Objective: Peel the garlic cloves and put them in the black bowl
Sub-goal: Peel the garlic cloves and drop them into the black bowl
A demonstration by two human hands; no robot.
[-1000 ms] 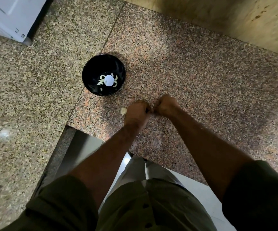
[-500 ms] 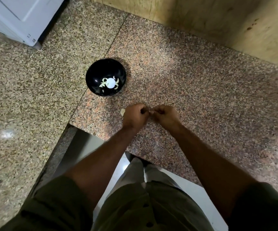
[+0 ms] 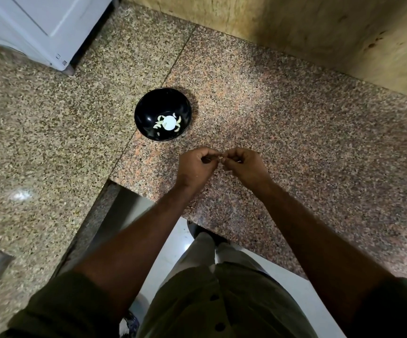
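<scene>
The black bowl (image 3: 148,107) stands on the granite counter and holds several pale peeled garlic cloves (image 3: 159,124) around a bright white glare spot. Just in front of it, my left hand (image 3: 195,167) and my right hand (image 3: 245,167) meet above the counter with curled fingers. Between their fingertips they pinch a small garlic clove (image 3: 220,157), of which only a pale sliver shows. Both forearms reach in from the bottom of the view.
A white appliance (image 3: 39,28) stands at the back left. A yellowish wall (image 3: 319,30) borders the granite counter (image 3: 319,142) at the back right. The counter has an inner corner edge (image 3: 111,182) just left of my left wrist, with floor below.
My hands have lifted slightly and turned, so the fingers now show pinching the clove. The loose piece seen left of my left hand earlier is out of sight. The view has shifted.
</scene>
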